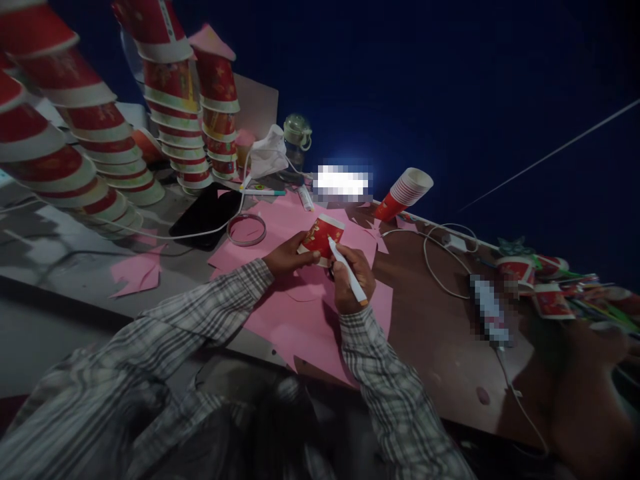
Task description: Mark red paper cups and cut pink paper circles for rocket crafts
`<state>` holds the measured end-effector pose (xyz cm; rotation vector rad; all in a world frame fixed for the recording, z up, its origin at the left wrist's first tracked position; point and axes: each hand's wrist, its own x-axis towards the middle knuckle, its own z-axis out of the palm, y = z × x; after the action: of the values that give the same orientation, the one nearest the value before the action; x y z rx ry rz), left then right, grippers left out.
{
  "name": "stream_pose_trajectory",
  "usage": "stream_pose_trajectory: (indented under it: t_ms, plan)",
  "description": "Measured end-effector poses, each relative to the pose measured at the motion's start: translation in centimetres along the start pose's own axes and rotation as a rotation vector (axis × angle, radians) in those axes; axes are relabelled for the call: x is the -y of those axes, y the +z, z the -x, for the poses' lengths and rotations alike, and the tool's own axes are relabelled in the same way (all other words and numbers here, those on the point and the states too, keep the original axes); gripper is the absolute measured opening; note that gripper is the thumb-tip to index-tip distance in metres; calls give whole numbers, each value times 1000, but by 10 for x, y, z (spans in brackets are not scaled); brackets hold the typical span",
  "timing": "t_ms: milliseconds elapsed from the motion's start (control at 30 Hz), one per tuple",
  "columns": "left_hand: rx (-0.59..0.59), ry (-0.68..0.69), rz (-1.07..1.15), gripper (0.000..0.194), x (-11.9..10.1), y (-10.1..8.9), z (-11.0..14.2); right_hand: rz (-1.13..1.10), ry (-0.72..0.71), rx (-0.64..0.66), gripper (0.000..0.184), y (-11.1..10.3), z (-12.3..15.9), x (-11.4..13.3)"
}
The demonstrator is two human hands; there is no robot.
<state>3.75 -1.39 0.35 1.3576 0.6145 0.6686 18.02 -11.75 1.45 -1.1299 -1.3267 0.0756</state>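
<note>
In the middle of the view, my left hand (289, 257) is closed around the side of a red paper cup (318, 239) with a pale rim and a light floral print. My right hand (357, 277) grips a white marker (351, 272) with an orange end pointing back toward my wrist. The marker's tip is at the cup's printed side; whether it touches cannot be made out. Below both hands lie pink paper sheets (315, 313). Something dark and small shows by my right fingers, mostly hidden.
Tall stacks of red and white cups (180, 127) lean at the left. A black phone (205, 217), a tape ring (247, 230) and pink scraps (137, 270) lie nearby. Another cup stack (404, 193) tilts at the back. White cables (430, 257) cross the brown table (430, 340); more cups (553, 300) lie right.
</note>
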Motion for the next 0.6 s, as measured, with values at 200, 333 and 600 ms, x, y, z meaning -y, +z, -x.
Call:
stream_pose_trajectory:
  t_ms: [200, 333, 600]
  plan:
    - [-14, -5, -3, 66, -4, 0, 1, 0, -14, -15, 26, 1, 2, 0]
    - [-14, -10, 4, 65, -6, 1, 1, 24, 4, 13, 27, 0, 3, -1]
    - [-2, -8, 5, 65, -7, 0, 1, -3, 38, -20, 27, -3, 1, 3]
